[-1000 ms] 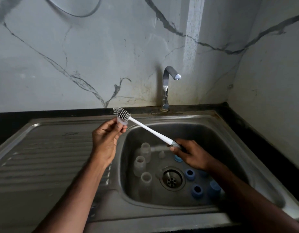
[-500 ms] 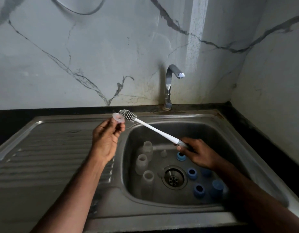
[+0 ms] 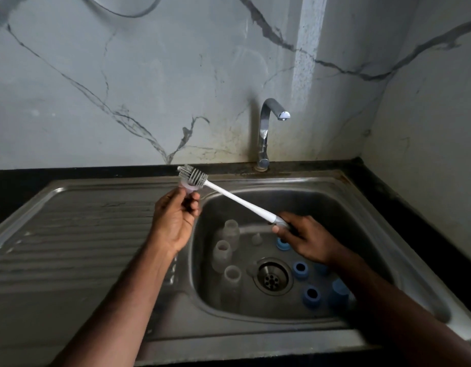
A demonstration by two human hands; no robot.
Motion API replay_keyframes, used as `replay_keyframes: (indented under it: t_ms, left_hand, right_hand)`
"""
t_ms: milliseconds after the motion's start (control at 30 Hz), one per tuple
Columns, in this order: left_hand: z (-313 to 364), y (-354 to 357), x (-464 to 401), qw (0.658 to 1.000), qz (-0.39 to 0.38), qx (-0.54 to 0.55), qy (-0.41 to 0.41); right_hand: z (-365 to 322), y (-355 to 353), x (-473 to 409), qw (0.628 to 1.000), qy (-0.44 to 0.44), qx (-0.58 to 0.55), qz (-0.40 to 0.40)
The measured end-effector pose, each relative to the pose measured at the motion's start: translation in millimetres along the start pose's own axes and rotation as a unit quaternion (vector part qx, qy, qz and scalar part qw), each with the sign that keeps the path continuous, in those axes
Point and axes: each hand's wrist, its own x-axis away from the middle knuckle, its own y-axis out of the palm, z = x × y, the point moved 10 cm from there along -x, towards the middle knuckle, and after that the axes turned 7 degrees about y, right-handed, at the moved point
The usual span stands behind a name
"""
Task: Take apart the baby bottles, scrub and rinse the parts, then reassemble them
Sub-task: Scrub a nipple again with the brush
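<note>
My left hand point(image 3: 174, 218) pinches a small clear silicone nipple point(image 3: 188, 186) above the sink's left rim. My right hand point(image 3: 305, 238) grips the handle of a white bottle brush point(image 3: 237, 199), whose grey bristle head point(image 3: 193, 175) lies across the nipple's top. Three clear bottle bodies point(image 3: 222, 252) stand in the left of the basin point(image 3: 374, 263). Several blue collars and caps point(image 3: 300, 270) lie right of the drain point(image 3: 272, 276). Another small clear nipple point(image 3: 256, 238) sits near the basin's back.
A chrome tap point(image 3: 267, 128) rises behind the basin with no water running. A ribbed steel drainboard point(image 3: 70, 247) stretches to the left. Marble walls close in behind and at the right, with a black counter edge point(image 3: 414, 221) around the sink.
The brush head has slid left, back over the nipple in my left hand, after sitting to its right half a second ago. Both hands stay roughly where they were.
</note>
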Motion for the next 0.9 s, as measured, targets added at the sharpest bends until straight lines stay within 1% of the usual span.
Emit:
replay_keyframes:
  t_ms: [67, 133, 200, 300, 400, 467, 533, 600, 633, 700, 800, 900]
  left_hand:
    - [3, -8, -2, 1.0, 0.013, -0.02, -0.001]
    - [-3, -1, 4, 0.998, -0.004, -0.064, -0.011]
    - [-8, 3, 7, 0.998, -0.003, -0.064, -0.025]
    - [-1, -11, -4, 0.997, 0.015, -0.064, -0.026]
    - [-13, -9, 0, 0.993, -0.02, -0.11, -0.03]
    - [-20, 1, 4, 0.994, -0.029, -0.095, -0.036]
    - [-13, -3, 1, 0.997, -0.004, -0.07, -0.042]
    - [-4, -16, -4, 0.996, 0.021, -0.073, -0.038]
    - [-5, -18, -4, 0.995, 0.02, -0.091, -0.036]
    - [-16, -9, 3, 0.992, -0.006, -0.117, -0.04]
    - [-24, 4, 5, 0.995, -0.028, -0.086, -0.052]
    - [-6, -13, -4, 0.997, 0.009, -0.054, -0.047]
  right_hand:
    - [4, -5, 3, 1.0, -0.004, 0.016, 0.002]
    - [0, -2, 2, 1.0, -0.011, 0.023, 0.001]
    - [-4, 2, -1, 1.0, -0.015, 0.015, 0.0]
    - [1, -7, 3, 0.999, -0.027, 0.019, 0.015]
    - [0, -5, 4, 0.999, -0.034, 0.037, 0.012]
    - [-3, 1, 0, 0.999, -0.029, 0.029, 0.007]
    - [-1, -4, 1, 0.999, -0.03, 0.027, 0.014]
    - [2, -10, 5, 0.998, -0.036, 0.044, 0.018]
    - [1, -9, 5, 0.998, -0.035, 0.05, 0.016]
    - [-5, -2, 3, 0.998, -0.033, 0.048, 0.009]
    - [-6, 5, 0, 0.998, -0.038, 0.043, 0.008]
    - [12, -11, 4, 0.998, -0.015, 0.051, 0.016]
